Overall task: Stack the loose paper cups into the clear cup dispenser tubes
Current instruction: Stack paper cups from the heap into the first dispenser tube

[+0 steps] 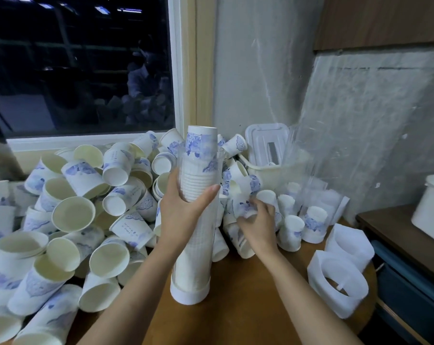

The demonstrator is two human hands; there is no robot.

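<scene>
The tube is standing upright on the table, its white base sitting nearest the person. It is holding a stack of nested cups that is poking out above the rim. Just right of the base, two white holders are lying on the table edge.

The left hand is gripping the tube around its upper half, thumb on the near side and fingers wrapping behind. The right hand is reaching into the cups just right of the tube, fingers curling over one of them; motion blur is hiding whether it is actually holding it.

Loose cups are lying heaped across the whole left side of the table and behind the tube. A few upturned cups are standing beyond the right hand. Farther back, a basket is sitting in the corner beside the window.
</scene>
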